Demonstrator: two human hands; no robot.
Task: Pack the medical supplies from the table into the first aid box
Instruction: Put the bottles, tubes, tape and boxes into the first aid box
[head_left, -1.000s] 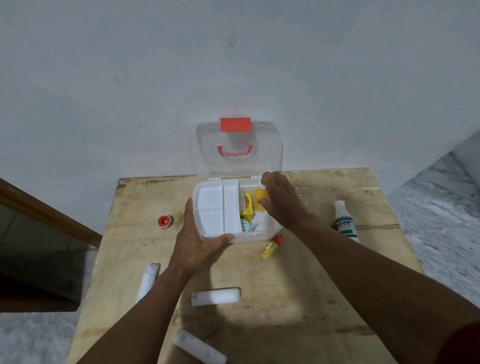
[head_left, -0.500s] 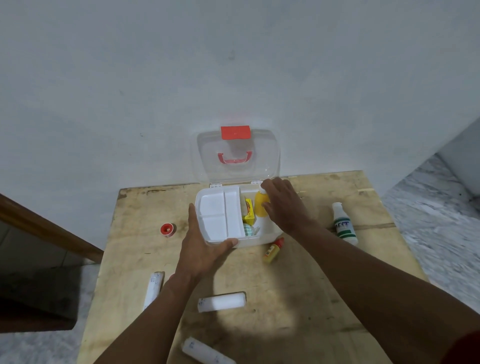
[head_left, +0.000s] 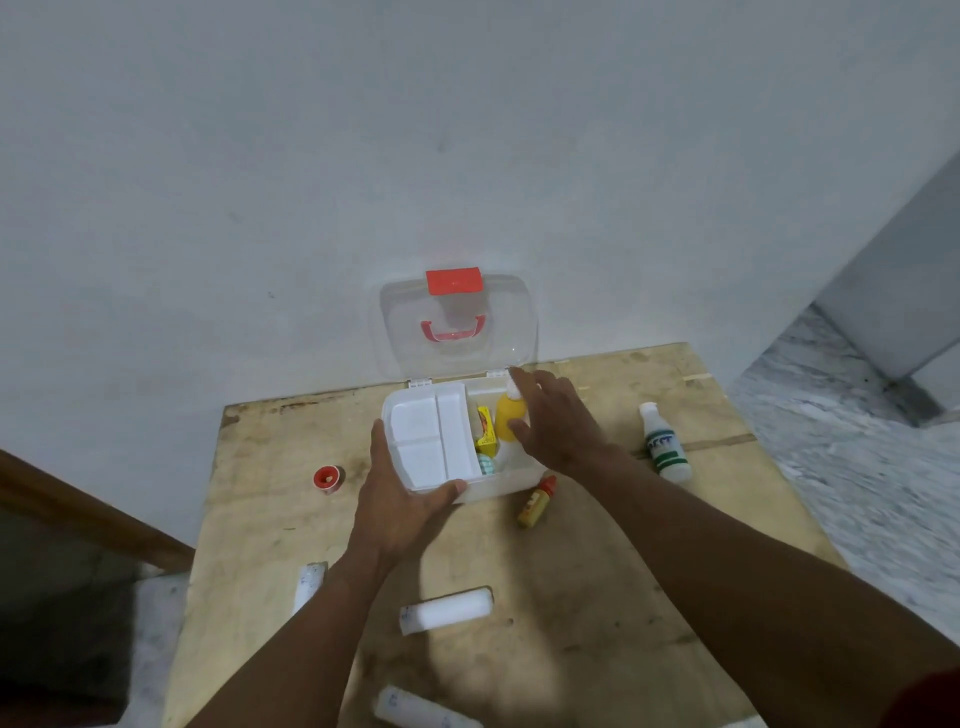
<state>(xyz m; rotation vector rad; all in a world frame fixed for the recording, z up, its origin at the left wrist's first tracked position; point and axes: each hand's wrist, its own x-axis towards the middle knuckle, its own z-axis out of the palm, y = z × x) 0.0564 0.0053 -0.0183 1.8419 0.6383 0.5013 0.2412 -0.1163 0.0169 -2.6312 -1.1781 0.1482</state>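
Observation:
The white first aid box (head_left: 498, 480) stands open at the table's far edge, its clear lid (head_left: 457, 325) leaning on the wall. A white divided tray (head_left: 426, 441) fills its left half. In the right half stand a yellow bottle (head_left: 506, 418), a small yellow carton (head_left: 485, 431) and a teal item (head_left: 485, 464). My left hand (head_left: 402, 499) holds the box's front left corner. My right hand (head_left: 553, 421) hovers with fingers spread just right of the yellow bottle, no longer gripping it.
On the wooden table (head_left: 597, 571) lie a small yellow red-capped bottle (head_left: 537, 501), a white green-labelled bottle (head_left: 662, 449), a red tape roll (head_left: 327, 478) and three white bandage rolls (head_left: 447, 616) (head_left: 309, 584) (head_left: 421, 709). Floor drops off on both sides.
My right hand set the yellow bottle upright in the box's right half and let go, fingers opening. The left hand kept its hold on the box.

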